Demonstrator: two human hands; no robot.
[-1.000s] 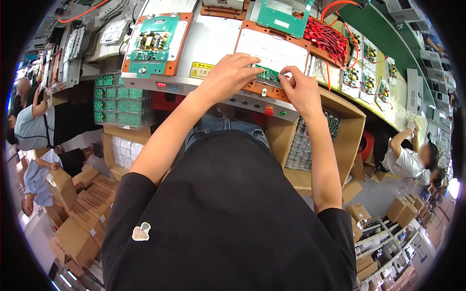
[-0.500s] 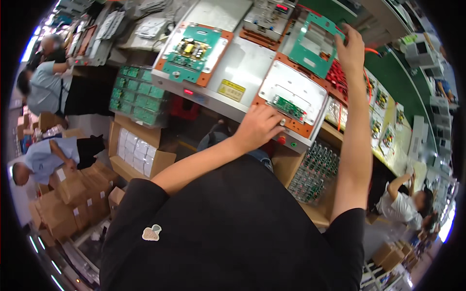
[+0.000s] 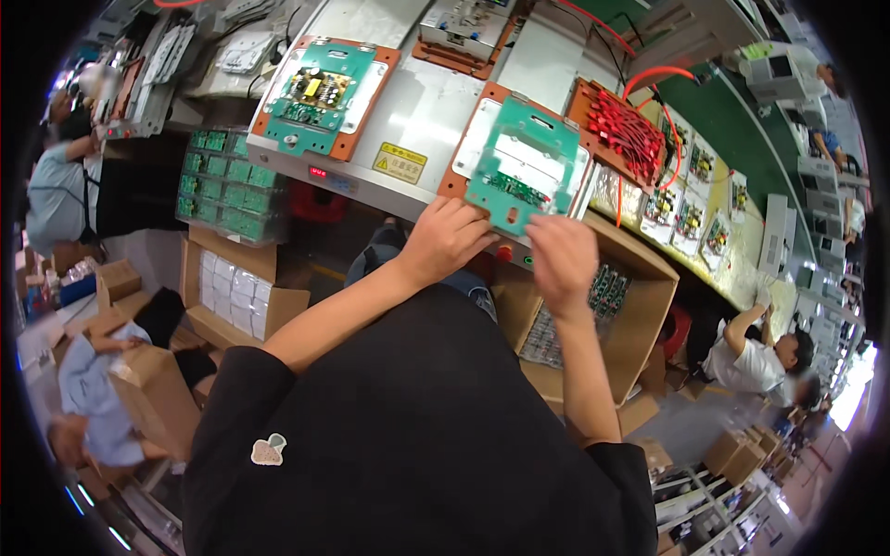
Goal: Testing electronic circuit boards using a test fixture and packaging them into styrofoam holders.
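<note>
Gripped at its lower edge by both hands: flat teal-green rectangular frame plate (image 3: 525, 165) with a large window cut in its middle, small round holes at the corners and a narrow green circuit strip showing through near the bottom. Left hand (image 3: 445, 243) curled, thumb and fingers pinching the lower left corner; right hand (image 3: 561, 258) clasping the lower right edge from below. Held tilted just over an orange-rimmed white carrier tray (image 3: 473, 148) on the long pale grey workbench (image 3: 417, 111).

Largest to smallest around it: open brown cardboard box (image 3: 640, 306) under the bench edge holding small green boards; a second orange-rimmed tray with a populated green circuit board (image 3: 323, 93), up and to the left, well apart from the hands; a third such tray at the top edge. Three trays counted, one frame plate. One bundle of red wires (image 3: 623, 130) just right of the plate. One yellow warning label (image 3: 400, 163) between the two nearer trays.
</note>
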